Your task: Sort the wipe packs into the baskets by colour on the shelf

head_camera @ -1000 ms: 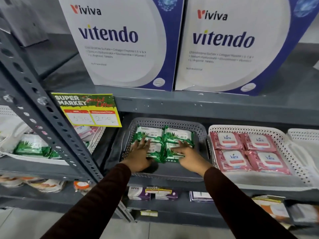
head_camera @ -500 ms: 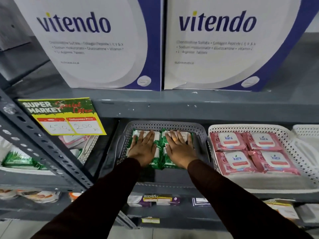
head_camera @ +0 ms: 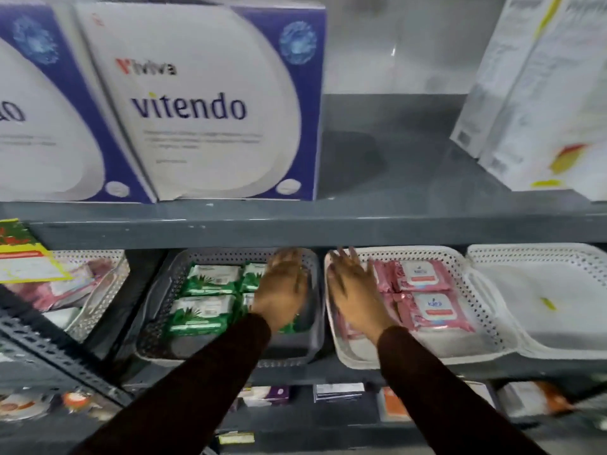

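A grey basket (head_camera: pixel 154 326) on the shelf holds several green wipe packs (head_camera: pixel 201 311). My left hand (head_camera: pixel 283 289) lies flat over the right-hand green packs, fingers spread, gripping nothing. To the right, a white basket (head_camera: pixel 460 343) holds several pink wipe packs (head_camera: pixel 433 310). My right hand (head_camera: pixel 356 292) rests open on the left side of that basket, covering the left pink packs. Both arms wear dark sleeves.
An empty white basket (head_camera: pixel 542 323) stands at the far right. Another basket (head_camera: pixel 98 297) with pink packs sits at the far left behind a yellow price sign (head_camera: pixel 23 257). The upper shelf edge (head_camera: pixel 328 229) overhangs the baskets and carries large vitendo boxes (head_camera: pixel 203 110). A slotted steel upright (head_camera: pixel 49 349) slants at lower left.
Both hands have shifted right: the left from the left green packs to the right ones, the right from the grey basket into the white basket. The view has swung right as well.
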### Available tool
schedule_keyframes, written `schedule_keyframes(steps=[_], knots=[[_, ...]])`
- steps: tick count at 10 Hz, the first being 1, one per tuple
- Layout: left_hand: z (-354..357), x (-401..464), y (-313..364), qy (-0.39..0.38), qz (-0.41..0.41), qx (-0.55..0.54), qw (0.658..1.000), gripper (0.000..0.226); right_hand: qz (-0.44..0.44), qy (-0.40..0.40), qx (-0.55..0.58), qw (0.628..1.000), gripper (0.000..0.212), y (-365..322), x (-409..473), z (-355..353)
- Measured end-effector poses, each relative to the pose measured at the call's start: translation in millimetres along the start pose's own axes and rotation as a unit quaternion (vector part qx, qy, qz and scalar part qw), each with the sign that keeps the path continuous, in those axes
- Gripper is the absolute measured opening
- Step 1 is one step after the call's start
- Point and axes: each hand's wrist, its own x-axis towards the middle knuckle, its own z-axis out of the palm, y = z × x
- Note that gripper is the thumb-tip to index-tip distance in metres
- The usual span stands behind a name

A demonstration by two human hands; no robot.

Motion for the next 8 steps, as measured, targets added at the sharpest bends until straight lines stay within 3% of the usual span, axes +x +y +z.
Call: schedule_keyframes(steps=[1,2,3,7,8], knots=[[35,14,71,-0.017,0.056,-0.016,0.998,0.061,0.082,-0.004,-0.059,0.995,0.057,80,-17,-45],[72,29,111,-0.059,0.024,0.019,0.998,0.061,0.145,-0.054,-0.103,0.982,0.058,138,-21,-73],[101,36,122,-0.115,-0.033,0.082,0.989,0.059,0.140,-0.138,-0.100,0.975,0.068,171,-23,-75],[127,40,129,-0.153,-0.080,0.164,0.971,0.064,0.091,-0.132,-0.109,0.981,0.064,193,-30,-54],[130,37,146,-0.149,-0.044,0.216,0.964,0.062,0.098,-0.134,-0.093,0.982,0.065,192,-37,-55]])
